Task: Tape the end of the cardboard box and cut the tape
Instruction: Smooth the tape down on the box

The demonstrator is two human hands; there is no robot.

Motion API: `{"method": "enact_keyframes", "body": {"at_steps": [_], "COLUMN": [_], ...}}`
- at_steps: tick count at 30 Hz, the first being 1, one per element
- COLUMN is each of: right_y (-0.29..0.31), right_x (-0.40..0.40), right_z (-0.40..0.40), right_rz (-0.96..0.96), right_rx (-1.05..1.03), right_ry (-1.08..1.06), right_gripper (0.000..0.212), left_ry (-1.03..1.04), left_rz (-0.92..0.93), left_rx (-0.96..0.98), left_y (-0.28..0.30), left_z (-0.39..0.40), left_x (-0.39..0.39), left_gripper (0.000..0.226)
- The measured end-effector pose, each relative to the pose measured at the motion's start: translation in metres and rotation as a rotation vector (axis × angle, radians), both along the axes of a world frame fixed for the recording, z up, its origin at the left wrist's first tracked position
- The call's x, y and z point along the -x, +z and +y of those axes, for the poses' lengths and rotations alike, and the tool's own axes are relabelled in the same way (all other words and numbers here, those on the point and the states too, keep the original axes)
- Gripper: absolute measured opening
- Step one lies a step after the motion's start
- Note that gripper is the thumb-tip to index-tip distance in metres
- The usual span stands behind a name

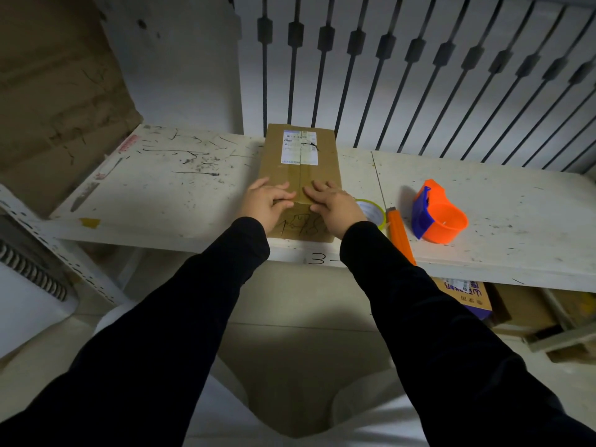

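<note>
A long brown cardboard box (300, 169) lies on the white shelf (167, 185), a white shipping label on its far half and black handwriting on its near end face. My left hand (269, 203) and my right hand (333, 204) both rest palm down on the box's near top edge, fingers spread flat either side of the centre seam. Neither hand holds anything. A roll of clear tape (372, 212) lies just right of the box, partly hidden by my right wrist. Next to the roll lies an orange utility knife (400, 235).
An orange and blue tape dispenser (437, 214) stands on the shelf to the right. Dark vertical bars (387, 75) run behind the shelf. Cardboard sheets (58, 91) lean at the left. Boxes (467, 298) sit on the floor under the shelf at right.
</note>
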State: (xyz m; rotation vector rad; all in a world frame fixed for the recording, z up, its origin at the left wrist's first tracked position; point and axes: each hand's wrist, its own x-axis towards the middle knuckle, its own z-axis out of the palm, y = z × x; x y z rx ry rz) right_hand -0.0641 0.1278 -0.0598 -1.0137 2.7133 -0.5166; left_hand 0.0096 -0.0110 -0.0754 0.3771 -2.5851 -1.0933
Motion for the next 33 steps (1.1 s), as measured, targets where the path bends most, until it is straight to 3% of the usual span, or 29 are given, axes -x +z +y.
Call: {"method": "enact_keyframes", "body": {"at_steps": [7, 12, 16, 19, 23, 29, 33], "right_y": [0.004, 0.013, 0.010, 0.010, 0.016, 0.016, 0.011], "right_x": [0.002, -0.003, -0.014, -0.020, -0.020, -0.018, -0.017], "right_z": [-0.001, 0.000, 0.004, 0.006, 0.006, 0.017, 0.028], "right_rz": [0.012, 0.032, -0.021, -0.047, 0.041, 0.015, 0.043], "right_rx": [-0.123, -0.202, 0.020, 0.204, 0.271, 0.397, 0.451], "right_ry": [0.041, 0.044, -0.035, -0.082, -0.115, -0.216, -0.278], "right_gripper": [0.055, 0.075, 0.079, 0.065, 0.037, 0.029, 0.028], "left_ry": [-0.090, -0.089, -0.028, 0.010, 0.045, 0.140, 0.046], "left_rz": [-0.043, -0.071, -0.116, -0.113, -0.071, -0.052, 0.088], "left_rx": [0.041, 0.054, 0.180, 0.228, 0.209, 0.224, 0.184], "left_y": [0.002, 0.004, 0.010, 0.010, 0.008, 0.009, 0.013], "left_z": [-0.007, -0.004, 0.003, 0.013, 0.017, 0.023, 0.043], "left_x": [-0.005, -0.006, -0.008, -0.007, -0.002, 0.000, 0.007], "left_gripper": [0.035, 0.048, 0.053, 0.053, 0.057, 0.050, 0.041]}}
